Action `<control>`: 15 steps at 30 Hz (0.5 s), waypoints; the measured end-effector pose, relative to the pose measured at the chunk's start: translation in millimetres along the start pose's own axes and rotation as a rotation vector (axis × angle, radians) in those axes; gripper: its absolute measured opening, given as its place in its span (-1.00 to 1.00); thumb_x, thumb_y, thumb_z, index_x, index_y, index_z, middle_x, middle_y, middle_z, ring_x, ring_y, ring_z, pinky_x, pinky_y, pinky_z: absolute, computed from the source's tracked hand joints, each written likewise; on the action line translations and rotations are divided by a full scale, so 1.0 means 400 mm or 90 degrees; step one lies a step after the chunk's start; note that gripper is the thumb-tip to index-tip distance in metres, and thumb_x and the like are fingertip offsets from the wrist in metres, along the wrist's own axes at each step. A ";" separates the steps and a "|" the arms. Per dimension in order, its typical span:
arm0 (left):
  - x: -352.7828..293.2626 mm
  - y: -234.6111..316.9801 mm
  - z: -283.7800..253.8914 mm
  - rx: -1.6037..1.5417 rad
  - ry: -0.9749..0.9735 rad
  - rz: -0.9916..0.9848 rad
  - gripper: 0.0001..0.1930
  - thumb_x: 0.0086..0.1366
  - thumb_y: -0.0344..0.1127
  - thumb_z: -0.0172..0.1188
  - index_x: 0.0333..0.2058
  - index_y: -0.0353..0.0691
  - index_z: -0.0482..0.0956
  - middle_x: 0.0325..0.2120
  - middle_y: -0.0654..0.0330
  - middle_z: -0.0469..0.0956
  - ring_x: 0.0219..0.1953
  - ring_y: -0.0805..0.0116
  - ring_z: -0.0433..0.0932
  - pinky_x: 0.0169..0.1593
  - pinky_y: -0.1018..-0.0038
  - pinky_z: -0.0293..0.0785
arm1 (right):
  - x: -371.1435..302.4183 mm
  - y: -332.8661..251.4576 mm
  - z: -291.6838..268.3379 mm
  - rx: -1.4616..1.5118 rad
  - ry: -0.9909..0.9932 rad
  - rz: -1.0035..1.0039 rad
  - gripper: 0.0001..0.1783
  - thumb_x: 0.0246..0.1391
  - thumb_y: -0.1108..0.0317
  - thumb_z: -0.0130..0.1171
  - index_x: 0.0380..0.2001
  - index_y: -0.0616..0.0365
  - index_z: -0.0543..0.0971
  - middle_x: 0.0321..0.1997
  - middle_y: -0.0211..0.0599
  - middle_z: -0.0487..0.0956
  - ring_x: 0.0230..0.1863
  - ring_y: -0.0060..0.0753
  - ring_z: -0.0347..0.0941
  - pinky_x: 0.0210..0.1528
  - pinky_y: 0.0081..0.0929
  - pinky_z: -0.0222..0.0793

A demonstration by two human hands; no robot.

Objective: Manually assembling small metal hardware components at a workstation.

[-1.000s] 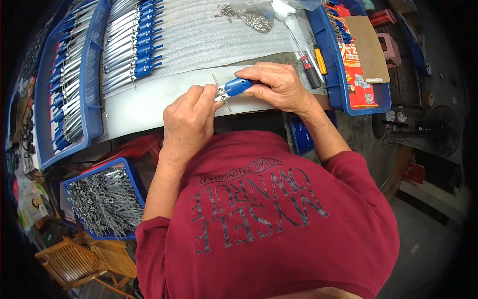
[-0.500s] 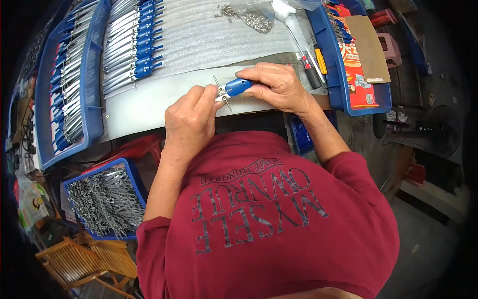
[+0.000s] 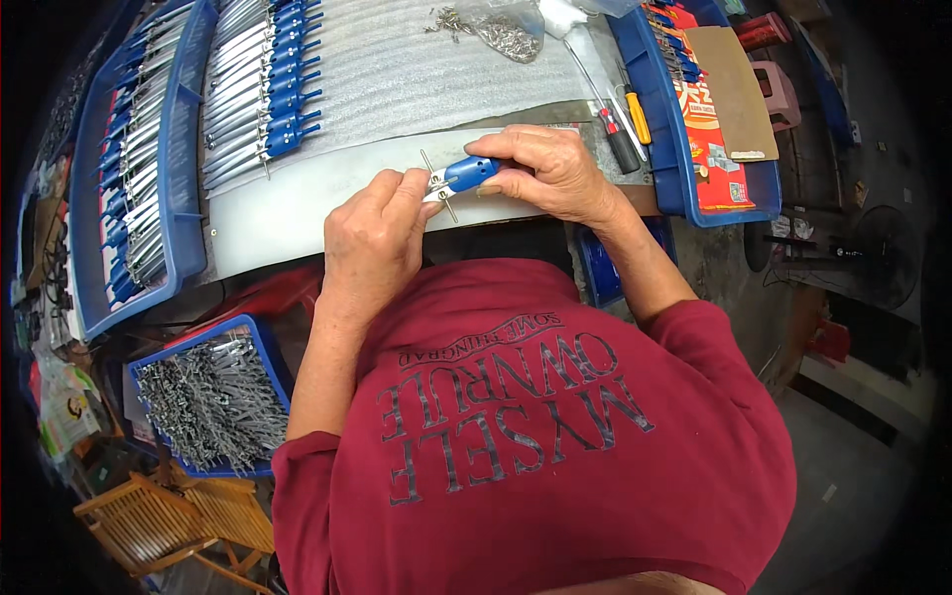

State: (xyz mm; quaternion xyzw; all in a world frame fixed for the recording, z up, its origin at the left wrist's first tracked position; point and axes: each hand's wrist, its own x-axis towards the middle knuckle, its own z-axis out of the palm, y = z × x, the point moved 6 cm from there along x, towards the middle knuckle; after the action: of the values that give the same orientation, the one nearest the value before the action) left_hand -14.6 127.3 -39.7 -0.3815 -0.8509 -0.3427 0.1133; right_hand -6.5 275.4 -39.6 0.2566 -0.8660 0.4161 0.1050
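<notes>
Smooth blue plastic piece (image 3: 471,174), thin metal pin (image 3: 427,160)

one head-worn fisheye view looks steeply down at the workbench (image 3: 288,220) from near.

Your workbench (image 3: 643,201) carries, between 2 blue plastic trays (image 3: 672,159), a white foam sheet (image 3: 387,74), a smooth white board (image 3: 273,226) and 2 screwdrivers (image 3: 623,149).

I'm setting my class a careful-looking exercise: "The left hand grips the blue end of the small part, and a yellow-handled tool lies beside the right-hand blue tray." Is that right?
Not quite: the head view shows the right hand gripping the blue end of the small part. A yellow-handled tool does lie beside the right-hand blue tray.
</notes>
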 end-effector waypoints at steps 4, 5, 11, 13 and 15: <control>-0.002 -0.001 0.002 -0.002 0.006 0.006 -0.78 -0.08 -0.38 0.13 -0.39 -0.23 0.39 -0.62 0.19 0.32 -0.63 0.27 0.38 -0.59 0.44 0.29 | 0.000 0.004 0.001 0.002 -0.027 0.019 -0.64 -0.27 0.35 0.19 -0.30 0.22 0.46 -0.48 -0.31 0.47 -0.50 -0.45 0.39 -0.47 -0.60 0.29; -0.002 -0.002 0.003 -0.001 0.006 0.006 -0.78 -0.08 -0.38 0.13 -0.39 -0.23 0.39 -0.62 0.19 0.32 -0.63 0.27 0.38 -0.59 0.44 0.29 | 0.000 0.005 0.000 0.010 -0.040 0.034 -0.61 -0.28 0.34 0.20 -0.27 0.22 0.44 -0.47 -0.31 0.46 -0.49 -0.46 0.38 -0.47 -0.60 0.29; -0.004 -0.009 0.008 0.019 0.009 0.010 -0.78 -0.08 -0.39 0.13 -0.39 -0.24 0.38 -0.62 0.19 0.31 -0.63 0.27 0.38 -0.59 0.44 0.29 | -0.006 0.027 -0.016 0.026 -0.046 0.068 -0.53 -0.30 0.31 0.22 -0.22 0.22 0.42 -0.48 -0.34 0.43 -0.52 -0.54 0.31 -0.46 -0.63 0.26; -0.004 -0.014 0.012 0.028 0.011 0.009 -0.78 -0.08 -0.39 0.13 -0.39 -0.24 0.38 -0.62 0.19 0.31 -0.63 0.27 0.38 -0.59 0.44 0.29 | -0.012 0.042 -0.025 0.024 -0.052 0.091 -0.54 -0.29 0.30 0.22 -0.22 0.22 0.43 -0.48 -0.36 0.43 -0.53 -0.58 0.29 -0.45 -0.65 0.26; -0.005 -0.018 0.017 0.032 0.009 0.008 -0.78 -0.09 -0.39 0.13 -0.39 -0.24 0.38 -0.62 0.19 0.31 -0.63 0.27 0.38 -0.60 0.44 0.29 | -0.020 0.066 -0.032 0.035 -0.038 0.121 -0.55 -0.28 0.30 0.23 -0.23 0.22 0.43 -0.48 -0.39 0.43 -0.53 -0.63 0.27 -0.46 -0.69 0.24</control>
State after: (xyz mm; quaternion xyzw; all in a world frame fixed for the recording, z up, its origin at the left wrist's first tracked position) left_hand -18.2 127.2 -49.0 -0.3816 -0.8561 -0.3231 0.1312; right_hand -14.1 302.0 -52.2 0.1886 -0.8775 0.4398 0.0321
